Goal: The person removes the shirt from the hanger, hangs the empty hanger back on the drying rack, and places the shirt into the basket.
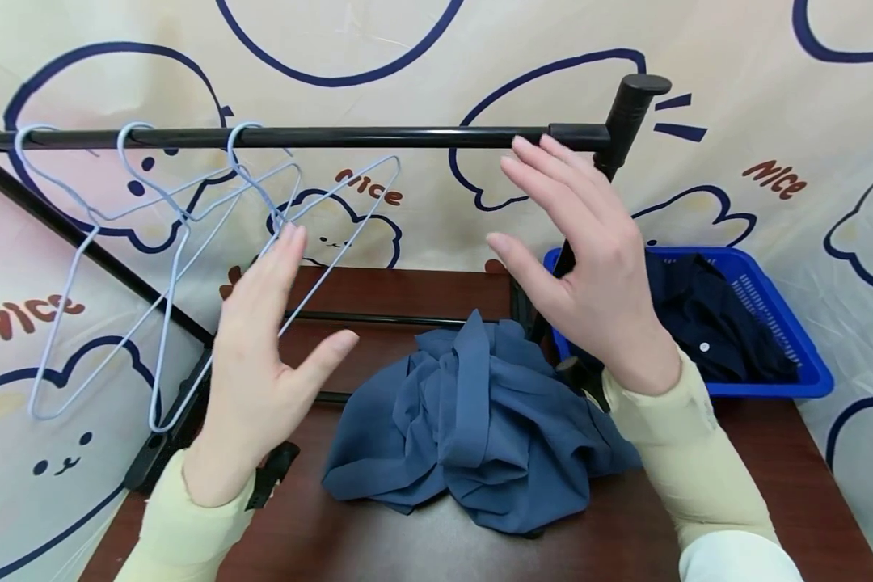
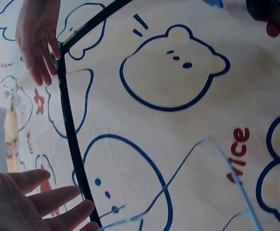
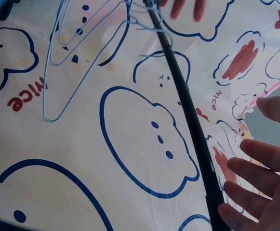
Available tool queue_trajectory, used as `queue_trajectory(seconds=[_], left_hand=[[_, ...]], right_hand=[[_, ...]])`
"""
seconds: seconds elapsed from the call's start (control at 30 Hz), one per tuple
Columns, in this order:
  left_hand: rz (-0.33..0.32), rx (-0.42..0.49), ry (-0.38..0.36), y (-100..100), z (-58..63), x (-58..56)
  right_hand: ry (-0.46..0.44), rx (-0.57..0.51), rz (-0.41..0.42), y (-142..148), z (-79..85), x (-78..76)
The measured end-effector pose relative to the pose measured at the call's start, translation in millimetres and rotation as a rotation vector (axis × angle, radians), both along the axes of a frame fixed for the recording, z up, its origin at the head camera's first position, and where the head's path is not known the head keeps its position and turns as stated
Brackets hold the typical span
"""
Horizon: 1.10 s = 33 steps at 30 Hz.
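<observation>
Both hands are raised over the table with fingers extended and nothing held. In the head view the left hand (image 1: pixel 255 364) is in front of the nearest of three light blue wire hangers (image 1: pixel 349 242), its fingertips overlapping that hanger's neck. The right hand (image 1: pixel 589 250) is near the right end of a black rail (image 1: pixel 407 137), fingertips close to the bar. Below and between the hands lies a crumpled slate-blue garment (image 1: pixel 473 428). In the right wrist view, spread fingers (image 3: pixel 260 171) appear beside the rail; the left wrist view shows the left fingers (image 2: pixel 58 199) apart.
At the right stands a blue plastic basket (image 1: pixel 778 323) holding a dark navy garment (image 1: pixel 720 323) with a white button. The rack's upright (image 1: pixel 618 121) rises at the right. A brown table (image 1: pixel 757 485) lies underneath, and a cartoon-printed curtain (image 1: pixel 422 89) hangs behind.
</observation>
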State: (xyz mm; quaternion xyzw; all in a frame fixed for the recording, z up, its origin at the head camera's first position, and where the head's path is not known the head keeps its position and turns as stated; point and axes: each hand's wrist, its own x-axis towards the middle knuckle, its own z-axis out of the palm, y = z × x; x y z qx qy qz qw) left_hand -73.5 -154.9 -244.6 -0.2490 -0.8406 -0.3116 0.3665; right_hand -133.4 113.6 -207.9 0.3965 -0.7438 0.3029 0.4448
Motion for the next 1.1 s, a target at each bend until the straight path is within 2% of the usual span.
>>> queue_trajectory(seconds=[0.13,0.23,0.4,0.53,0.63,0.73,0.9,1.0,1.1], left_hand=[[-0.040,-0.031,-0.086,7,-14.9,-1.5],[-0.093,-0.045,-0.132,14,-24.9,-2.2],[-0.189,-0.078,-0.208,33,-45.0,2.0],[-0.217,-0.160,-0.307,48,-71.7,3.1],[-0.196,-0.253,-0.375,57,-98.3,-2.6],[-0.143,-0.333,-0.414,60,-125.5,-12.7],[-0.044,-0.406,-0.514,55,-162.9,-29.1],[0.023,-0.444,-0.614,51,-179.7,-34.7],[0.083,-0.481,-0.731,47,-190.7,-37.1]], right_hand=[[-0.123,0.045,0.014,11,-9.5,14.5],[-0.205,0.068,0.020,17,-22.5,21.5],[-0.344,0.146,0.019,28,-53.6,27.3],[-0.482,0.226,-0.003,37,-81.8,27.5],[-0.579,0.272,-0.023,41,-102.0,28.8],[-0.675,0.298,-0.019,41,-122.8,33.3],[-0.835,0.339,-0.004,37,-161.5,44.6],[-0.863,0.415,-0.036,37,-184.0,50.6],[-0.844,0.505,-0.099,40,-204.9,54.8]])
